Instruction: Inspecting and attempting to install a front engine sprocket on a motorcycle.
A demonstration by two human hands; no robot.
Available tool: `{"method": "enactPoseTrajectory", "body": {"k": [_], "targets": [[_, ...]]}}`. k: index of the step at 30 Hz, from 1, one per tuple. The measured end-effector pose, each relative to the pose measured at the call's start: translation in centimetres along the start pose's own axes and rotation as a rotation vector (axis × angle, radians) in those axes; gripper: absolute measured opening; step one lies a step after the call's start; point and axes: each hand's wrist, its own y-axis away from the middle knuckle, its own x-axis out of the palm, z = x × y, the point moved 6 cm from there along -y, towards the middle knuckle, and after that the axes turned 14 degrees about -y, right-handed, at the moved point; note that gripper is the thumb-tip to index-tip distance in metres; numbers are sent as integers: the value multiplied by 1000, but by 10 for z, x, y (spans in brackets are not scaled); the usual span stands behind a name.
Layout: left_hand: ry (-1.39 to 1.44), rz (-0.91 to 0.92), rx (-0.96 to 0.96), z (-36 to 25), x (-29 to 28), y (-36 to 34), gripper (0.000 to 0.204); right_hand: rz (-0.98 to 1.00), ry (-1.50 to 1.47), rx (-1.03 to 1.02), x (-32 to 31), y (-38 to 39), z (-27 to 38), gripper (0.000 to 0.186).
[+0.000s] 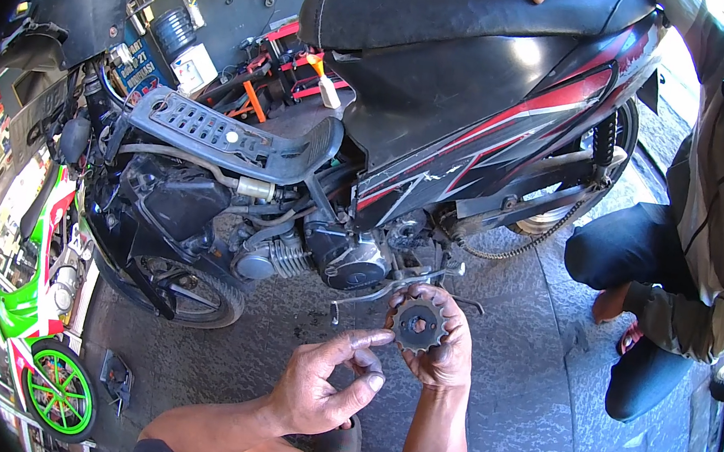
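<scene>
One small toothed sprocket [419, 324], dark metal with a round centre hole, is held up in the right hand [437, 351], low in the middle of the view and just below the motorcycle's engine. The right grip is closed on the sprocket: it is cradled against the palm and fingers, with the teeth standing clear above the fingertips. The left hand [331, 383] is raised just beside it, to the left; its forefinger is stretched out so that its tip meets the sprocket's lower left edge, while the thumb is curled underneath. That grip is half spread and nothing is pinched in it. Both forearms come up from the lower edge, over bare knees and a dark sandal [342, 445].

Directly behind the hands a black motorcycle [447, 102] with red and white stripes is parked on the grey concrete floor [524, 369]. Its side covers are off, so the engine [323, 253] and a grey ribbed plastic panel [212, 133] are exposed. A slack drive chain [539, 237] is seen hanging from the rear wheel area toward the engine.

At the right edge another person [688, 263] is crouched in dark trousers and a light jacket, with fingers rested on the seat at the top of the view. Near the floor's lower left corner a green and white motorcycle [38, 323] is parked. Red tool racks [296, 62] are visible beyond the seat.
</scene>
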Motion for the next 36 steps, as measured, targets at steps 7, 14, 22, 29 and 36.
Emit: {"method": "enactPoseTrajectory", "body": {"k": [7, 14, 22, 29, 36], "targets": [[16, 3, -50, -1, 1, -2, 47, -24, 133, -16, 3, -1, 2, 81], [-36, -19, -25, 3, 0, 1, 47, -43, 104, 11, -5, 1, -1, 84], [566, -191, -274, 45, 2, 2, 47, 97, 416, 125, 33, 7, 4, 66], [697, -46, -235, 77, -2, 6, 47, 261, 1198, 5, 74, 9, 15, 70], [797, 24, -311, 101, 2, 16, 42, 276, 1284, 106, 84, 11, 12, 70]]}}
